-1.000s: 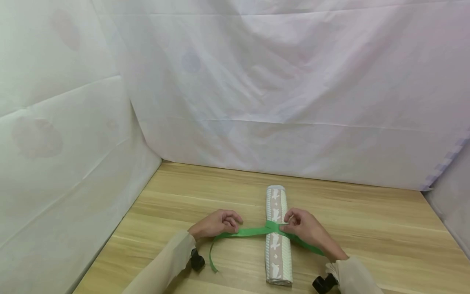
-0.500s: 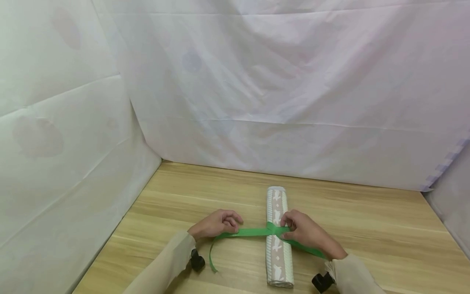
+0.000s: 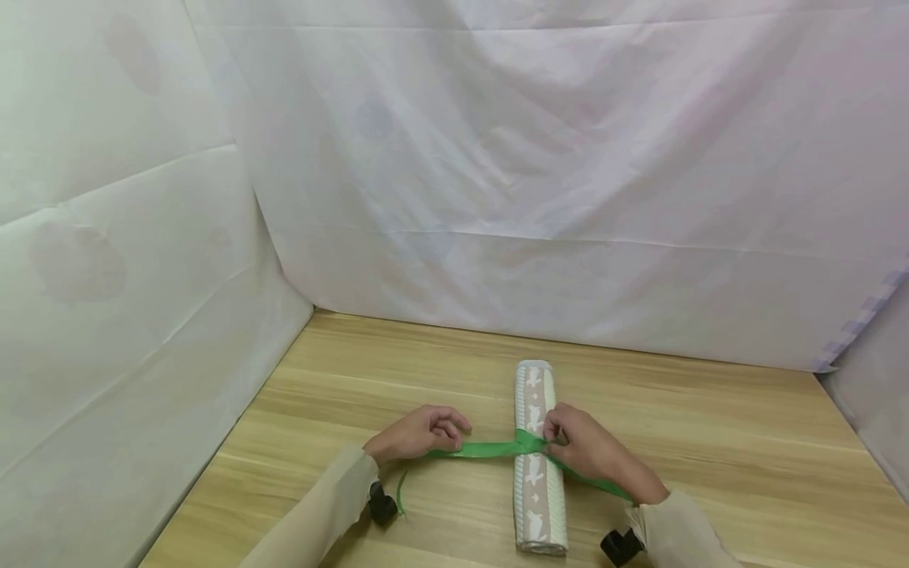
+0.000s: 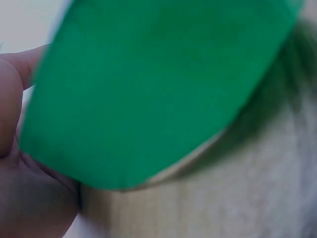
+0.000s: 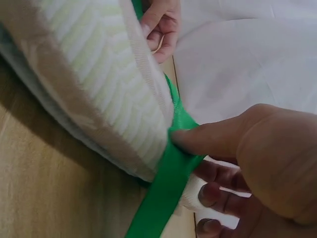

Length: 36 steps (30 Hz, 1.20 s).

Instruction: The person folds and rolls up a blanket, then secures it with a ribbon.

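A rolled towel [image 3: 536, 505] with a pale ribbed weave and a brown band of white figures lies lengthwise on the table. Around its middle runs a green ribbon [image 3: 490, 450], crossed over itself on top. My left hand [image 3: 419, 432] pinches the ribbon's left length, and its loose tail hangs below the wrist. At the roll's right side my right hand [image 3: 585, 446] pinches the ribbon close to the crossing. In the right wrist view the thumb [image 5: 198, 139] presses on the ribbon. Green ribbon [image 4: 148, 94] fills much of the left wrist view, hiding most of the left fingers.
The wooden table [image 3: 710, 442] extends around the roll on both sides. White cloth hangs [image 3: 533, 158] along the back, with another sheet [image 3: 128, 276] at the left. Black wrist cameras [image 3: 621, 546] sit under both forearms.
My right hand drew the ribbon at the crossing into a tighter bunch and shifted slightly. The left hand held nearly still, while the ribbon's left tail swung toward the left wrist.
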Motion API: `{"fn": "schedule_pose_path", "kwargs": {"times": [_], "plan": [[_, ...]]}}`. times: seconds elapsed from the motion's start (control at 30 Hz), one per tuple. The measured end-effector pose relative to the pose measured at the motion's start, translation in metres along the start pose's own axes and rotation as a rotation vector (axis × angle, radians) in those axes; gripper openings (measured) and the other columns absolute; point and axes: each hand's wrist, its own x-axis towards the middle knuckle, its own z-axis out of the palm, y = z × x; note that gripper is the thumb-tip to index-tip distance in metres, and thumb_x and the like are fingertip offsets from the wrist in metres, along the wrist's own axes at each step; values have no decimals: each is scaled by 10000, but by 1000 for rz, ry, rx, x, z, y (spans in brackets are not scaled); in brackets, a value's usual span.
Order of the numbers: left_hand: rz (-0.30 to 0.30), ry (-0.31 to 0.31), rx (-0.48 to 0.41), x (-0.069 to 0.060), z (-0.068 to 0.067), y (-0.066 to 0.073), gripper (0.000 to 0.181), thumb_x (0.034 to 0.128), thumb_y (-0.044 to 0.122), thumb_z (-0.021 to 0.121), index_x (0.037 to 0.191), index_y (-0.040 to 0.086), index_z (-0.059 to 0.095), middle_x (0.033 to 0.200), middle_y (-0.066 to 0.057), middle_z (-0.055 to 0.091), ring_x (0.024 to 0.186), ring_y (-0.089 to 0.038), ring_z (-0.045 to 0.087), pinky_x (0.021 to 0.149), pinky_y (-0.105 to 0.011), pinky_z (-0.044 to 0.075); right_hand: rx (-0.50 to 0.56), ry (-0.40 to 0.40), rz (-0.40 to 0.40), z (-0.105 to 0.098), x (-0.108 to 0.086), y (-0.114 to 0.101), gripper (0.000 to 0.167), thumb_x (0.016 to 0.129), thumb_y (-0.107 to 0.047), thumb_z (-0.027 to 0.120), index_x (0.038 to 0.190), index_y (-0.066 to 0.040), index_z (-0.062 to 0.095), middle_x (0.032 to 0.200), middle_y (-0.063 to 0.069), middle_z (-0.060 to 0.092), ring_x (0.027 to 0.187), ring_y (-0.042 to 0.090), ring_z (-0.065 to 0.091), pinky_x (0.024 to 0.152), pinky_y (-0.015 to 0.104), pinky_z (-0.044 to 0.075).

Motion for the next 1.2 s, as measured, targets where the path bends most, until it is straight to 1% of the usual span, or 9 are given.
{"fn": "schedule_pose_path", "kwargs": {"times": [0.17, 0.3, 0.43, 0.53, 0.73, 0.9, 0.97, 1.07, 1.2], "plan": [[10, -8, -5, -1, 0, 0, 238, 945, 105, 669, 1183, 101, 661, 971, -30, 714, 920, -149, 659, 835, -241, 518, -158, 103, -110, 5, 2, 0, 289, 802, 45, 707, 762, -166, 514, 785, -66, 519, 675, 48, 451, 578, 198, 419], [16, -14, -6, -1, 0, 0, 242, 946, 108, 670, 1188, 100, 661, 981, -34, 712, 920, -148, 659, 830, -240, 523, -386, 199, -249, 10, 4, 3, 332, 779, -4, 754, 741, -187, 480, 716, -120, 459, 626, 20, 355, 595, 192, 323], [21, -16, -6, -1, 1, 0, 238, 947, 107, 667, 1185, 98, 662, 981, -25, 710, 926, -153, 658, 831, -243, 526, -550, 294, -402, 14, 7, 5, 343, 768, -24, 773, 766, -165, 460, 680, -110, 433, 600, 35, 297, 597, 204, 244], [23, -18, -4, -2, 1, 1, 235, 949, 98, 662, 1184, 97, 662, 976, -22, 710, 934, -158, 658, 837, -247, 525, -636, 320, -454, 16, 8, 6, 265, 798, -24, 721, 820, -141, 484, 688, -75, 490, 587, 56, 340, 596, 215, 257], [21, -14, 6, -1, 1, 2, 228, 949, 77, 654, 1176, 102, 665, 963, -21, 713, 935, -151, 656, 846, -243, 514, -749, 355, -486, 19, 10, 8, 148, 811, -57, 641, 871, -108, 516, 712, -16, 538, 577, 115, 452, 602, 258, 334], [16, -8, 17, -1, 1, 2, 222, 946, 83, 659, 1166, 114, 670, 951, -16, 713, 925, -144, 653, 852, -247, 505, -771, 384, -506, 20, 11, 10, 125, 817, -82, 622, 900, -95, 528, 715, 3, 532, 562, 126, 459, 587, 265, 352], [15, -6, 22, -1, 1, 2, 220, 944, 88, 662, 1162, 118, 672, 948, -14, 713, 922, -143, 653, 855, -249, 503, -740, 380, -482, 21, 11, 11, 123, 825, -77, 633, 893, -98, 532, 717, -4, 540, 573, 116, 454, 584, 262, 357], [17, -6, 25, -1, 2, 3, 218, 943, 87, 663, 1159, 118, 673, 944, -14, 713, 920, -143, 653, 858, -251, 502, -560, 348, -382, 20, 9, 11, 192, 823, -13, 692, 847, -123, 536, 716, -53, 523, 609, 75, 423, 588, 236, 366], [17, -5, 18, -1, 2, 3, 218, 939, 84, 667, 1155, 112, 673, 938, -19, 713, 911, -144, 655, 851, -248, 504, -193, 292, -236, 18, 5, 11, 224, 825, 30, 732, 822, -138, 584, 736, -112, 495, 656, 8, 416, 570, 201, 404]]}}
